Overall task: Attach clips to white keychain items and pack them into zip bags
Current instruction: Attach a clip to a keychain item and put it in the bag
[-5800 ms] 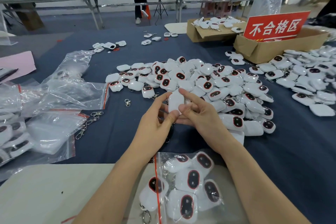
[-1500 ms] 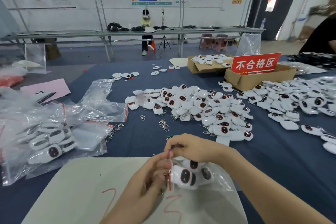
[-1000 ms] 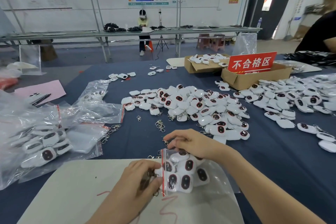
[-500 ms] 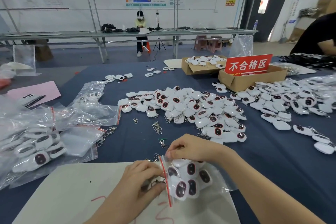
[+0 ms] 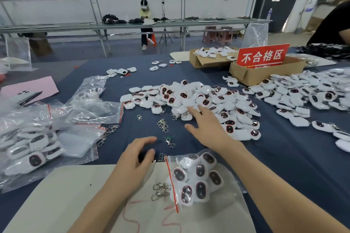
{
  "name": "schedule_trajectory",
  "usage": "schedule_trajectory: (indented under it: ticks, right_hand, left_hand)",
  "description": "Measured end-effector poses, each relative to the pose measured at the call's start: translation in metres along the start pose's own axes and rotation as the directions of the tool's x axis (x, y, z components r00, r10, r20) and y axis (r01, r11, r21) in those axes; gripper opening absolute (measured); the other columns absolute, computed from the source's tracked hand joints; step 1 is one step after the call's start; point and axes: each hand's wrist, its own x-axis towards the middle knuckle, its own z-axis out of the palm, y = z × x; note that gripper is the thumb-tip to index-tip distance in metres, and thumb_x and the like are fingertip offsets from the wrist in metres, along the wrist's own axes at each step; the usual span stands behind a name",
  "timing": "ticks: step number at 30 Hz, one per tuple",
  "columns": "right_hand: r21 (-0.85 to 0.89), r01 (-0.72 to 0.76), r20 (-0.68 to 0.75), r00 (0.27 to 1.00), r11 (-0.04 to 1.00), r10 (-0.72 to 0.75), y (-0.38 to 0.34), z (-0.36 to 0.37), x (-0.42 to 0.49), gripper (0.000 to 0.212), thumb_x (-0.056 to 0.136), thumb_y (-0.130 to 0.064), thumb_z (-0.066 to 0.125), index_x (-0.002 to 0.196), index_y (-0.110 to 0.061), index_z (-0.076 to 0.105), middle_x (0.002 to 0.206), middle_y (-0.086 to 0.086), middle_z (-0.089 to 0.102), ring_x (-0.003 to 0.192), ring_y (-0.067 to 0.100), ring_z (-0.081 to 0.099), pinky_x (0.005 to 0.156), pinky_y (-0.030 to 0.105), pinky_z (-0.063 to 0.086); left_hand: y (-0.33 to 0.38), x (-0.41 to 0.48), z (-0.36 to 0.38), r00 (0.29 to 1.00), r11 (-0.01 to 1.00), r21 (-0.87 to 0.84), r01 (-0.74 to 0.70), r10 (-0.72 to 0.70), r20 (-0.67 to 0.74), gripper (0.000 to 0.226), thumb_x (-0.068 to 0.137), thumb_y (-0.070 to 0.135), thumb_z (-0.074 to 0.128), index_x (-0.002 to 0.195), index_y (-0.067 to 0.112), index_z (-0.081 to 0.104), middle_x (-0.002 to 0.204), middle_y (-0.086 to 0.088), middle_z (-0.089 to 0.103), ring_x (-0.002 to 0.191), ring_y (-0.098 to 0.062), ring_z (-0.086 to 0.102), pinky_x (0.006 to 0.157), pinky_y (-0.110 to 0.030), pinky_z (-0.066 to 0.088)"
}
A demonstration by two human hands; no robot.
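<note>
We see the left hand (image 5: 135,162) hanging over the far edge of a flat cream board (image 5: 56,198). Its fingers are loose and a little bent, the thumb is apart from them, and it holds nothing. Just to its right lies a clear plastic zip bag with a red strip (image 5: 171,179). The bag is full of white rounded keychain toys with dark oval faces (image 5: 200,171). Its mouth points at the left hand. Two silver metal clips (image 5: 161,191) poke out of it onto the board, close to that hand's wrist.

The right hand (image 5: 206,128) is stretched out flat with its fingers spread wide, and it holds nothing. Its fingertips touch the near edge of a big heap of loose white keychain toys (image 5: 189,98). The bag lies just beside that arm.

Between the two hands we see bare dark blue cloth (image 5: 284,166) with one small clip (image 5: 169,142) on it. A little bunch of loose clips (image 5: 162,125) sits just left of the right hand's thumb. Far left of the left hand lie more clear bags (image 5: 37,149), some filled. Past the heap stands a brown cardboard box with a red sign (image 5: 251,75).
</note>
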Motion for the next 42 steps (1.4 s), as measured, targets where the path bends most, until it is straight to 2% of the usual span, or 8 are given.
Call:
schedule_trajectory:
  ticks: [3, 7, 14, 23, 31, 34, 37, 42]
  right_hand:
    - [-0.127, -0.016, 0.068, 0.997, 0.992, 0.025, -0.002, 0.011, 0.012, 0.068, 0.1, -0.053, 0.047, 0.158, -0.029, 0.021, 0.167, 0.015, 0.011, 0.153, 0.034, 0.012, 0.124, 0.05, 0.009]
    - [-0.146, -0.004, -0.02, 1.0, 0.989, 0.001, -0.001, 0.02, 0.019, 0.054, 0.099, -0.05, 0.052, 0.147, -0.031, 0.04, 0.162, 0.01, 0.024, 0.145, 0.035, 0.027, 0.119, 0.045, 0.017]
    - [-0.028, 0.085, -0.215, 0.973, 0.996, -0.089, 0.012, 0.025, 0.024, 0.031, 0.096, -0.033, 0.06, 0.127, -0.026, 0.06, 0.139, 0.003, 0.045, 0.126, 0.024, 0.043, 0.108, 0.032, 0.033]
    - [0.113, 0.068, -0.287, 0.957, 0.991, -0.033, 0.01, 0.03, 0.033, 0.047, 0.098, -0.022, 0.055, 0.143, -0.029, 0.047, 0.133, -0.007, 0.055, 0.125, 0.017, 0.048, 0.107, 0.036, 0.036]
    - [0.25, 0.163, -0.308, 0.948, 0.954, -0.081, 0.012, 0.033, 0.031, 0.038, 0.098, -0.012, 0.053, 0.133, -0.026, 0.059, 0.113, -0.007, 0.065, 0.107, 0.016, 0.055, 0.1, 0.035, 0.042]
    - [0.334, 0.139, -0.328, 0.944, 0.932, -0.023, 0.013, 0.03, 0.031, 0.032, 0.101, -0.017, 0.053, 0.13, -0.024, 0.062, 0.116, -0.007, 0.059, 0.11, 0.009, 0.053, 0.098, 0.021, 0.042]
    - [0.502, 0.188, -0.3, 0.953, 0.844, -0.033, 0.004, 0.025, 0.032, 0.025, 0.1, -0.029, 0.057, 0.123, -0.027, 0.066, 0.116, -0.013, 0.062, 0.109, -0.003, 0.056, 0.089, 0.003, 0.037]
    - [0.837, 0.151, -0.127, 0.988, 0.525, -0.082, -0.009, 0.024, 0.032, 0.012, 0.1, -0.02, 0.061, 0.104, -0.028, 0.07, 0.087, -0.005, 0.076, 0.077, 0.009, 0.07, 0.074, 0.025, 0.058]
  left_hand:
    - [-0.002, 0.026, 0.009, 0.999, 0.989, 0.144, -0.015, 0.011, 0.033, 0.036, 0.101, 0.029, 0.058, 0.135, 0.037, 0.053, 0.135, 0.016, 0.053, 0.128, -0.004, 0.045, 0.102, -0.022, 0.034]
    - [-0.004, 0.06, 0.026, 0.997, 0.958, 0.286, -0.024, 0.003, 0.073, 0.052, 0.101, 0.043, 0.055, 0.15, 0.029, 0.043, 0.148, 0.006, 0.048, 0.138, -0.015, 0.04, 0.116, -0.036, 0.031]
    - [-0.014, 0.105, 0.053, 1.0, 0.8, 0.6, 0.003, 0.014, -0.023, 0.065, 0.097, 0.065, 0.041, 0.152, 0.03, 0.038, 0.138, -0.002, 0.051, 0.128, -0.026, 0.042, 0.105, -0.041, 0.031]
    - [-0.015, 0.139, 0.069, 0.975, 0.822, 0.528, -0.214, 0.213, 0.063, 0.051, 0.097, 0.05, 0.057, 0.143, 0.029, 0.051, 0.119, 0.002, 0.052, 0.115, -0.021, 0.049, 0.096, -0.037, 0.038]
    - [-0.007, 0.133, 0.062, 0.976, 0.837, 0.526, -0.154, 0.213, -0.053, 0.034, 0.104, 0.046, 0.044, 0.119, 0.026, 0.067, 0.106, 0.006, 0.068, 0.102, -0.02, 0.059, 0.09, -0.038, 0.043]
    - [-0.002, 0.119, 0.055, 0.978, 0.98, 0.193, -0.055, 0.091, -0.186, 0.031, 0.105, 0.047, 0.041, 0.098, 0.033, 0.068, 0.085, 0.012, 0.071, 0.08, -0.006, 0.061, 0.074, -0.024, 0.047]
    - [0.006, 0.11, 0.053, 0.984, 0.969, -0.247, 0.017, -0.06, -0.165, 0.03, 0.106, 0.037, 0.047, 0.088, 0.029, 0.069, 0.082, 0.011, 0.075, 0.074, 0.002, 0.065, 0.064, -0.006, 0.043]
    - [0.008, 0.103, 0.061, 0.999, 0.965, -0.264, 0.001, -0.01, -0.03, 0.023, 0.107, 0.03, 0.046, 0.099, 0.032, 0.067, 0.086, 0.008, 0.076, 0.078, -0.008, 0.071, 0.074, -0.021, 0.054]
